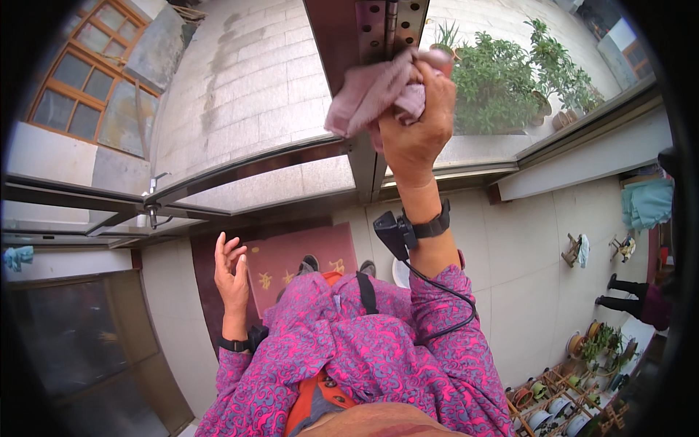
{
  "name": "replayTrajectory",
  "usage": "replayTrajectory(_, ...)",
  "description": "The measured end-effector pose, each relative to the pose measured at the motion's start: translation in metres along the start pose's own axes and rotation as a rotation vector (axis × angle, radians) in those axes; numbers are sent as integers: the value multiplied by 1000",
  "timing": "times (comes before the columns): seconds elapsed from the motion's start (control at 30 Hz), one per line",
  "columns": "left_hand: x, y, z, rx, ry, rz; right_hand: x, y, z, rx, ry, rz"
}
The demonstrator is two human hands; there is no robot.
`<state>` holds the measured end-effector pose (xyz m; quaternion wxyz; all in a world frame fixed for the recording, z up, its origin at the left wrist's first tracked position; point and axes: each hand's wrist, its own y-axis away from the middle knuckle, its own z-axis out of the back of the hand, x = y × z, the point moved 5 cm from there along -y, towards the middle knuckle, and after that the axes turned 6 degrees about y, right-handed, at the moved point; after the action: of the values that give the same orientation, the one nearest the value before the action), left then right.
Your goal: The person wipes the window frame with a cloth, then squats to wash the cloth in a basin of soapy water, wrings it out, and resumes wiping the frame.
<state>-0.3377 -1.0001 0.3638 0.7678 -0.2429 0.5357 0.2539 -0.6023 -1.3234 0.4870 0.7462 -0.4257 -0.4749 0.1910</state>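
Note:
A pinkish-grey cloth (pixel 375 91) is bunched in my right hand (pixel 422 120), its fingers closed round it. The cloth lies against the dark upright edge of the door frame (pixel 333 44), just below a metal hinge (pixel 391 25). Slight blur shows at the fingertips. Lower and to the left, my left hand (pixel 231 273) hangs in the air with its fingers apart, holding nothing. The nearest thing to it is the dark horizontal door bar with a metal handle (pixel 153 211).
A red mat (pixel 302 255) lies under my feet. Leafy potted plants (pixel 491 84) stand outside beyond the glass. At the right are small stools (pixel 573 250), another person's legs (pixel 619 291) and a rack of pots (pixel 553 400). A white basin (pixel 400 273) partly shows beside my right knee.

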Motion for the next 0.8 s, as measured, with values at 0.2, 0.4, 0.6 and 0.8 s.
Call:
replayTrajectory(0.2, 6, 2, 7, -41, -8, 31, -5, 34, -6, -2, 113, 73)
replayTrajectory(0.4, 12, 4, 9, -34, 28, 61, -2, 30, 0, 65, 19, -28)
replayTrajectory(0.6, 5, -1, 4, -32, 22, 19, 11, 11, -9, -102, 55, 161)
replayTrajectory(0.8, 19, 9, 15, -81, 14, 81, -42, 102, -32, 64, 171, 85)
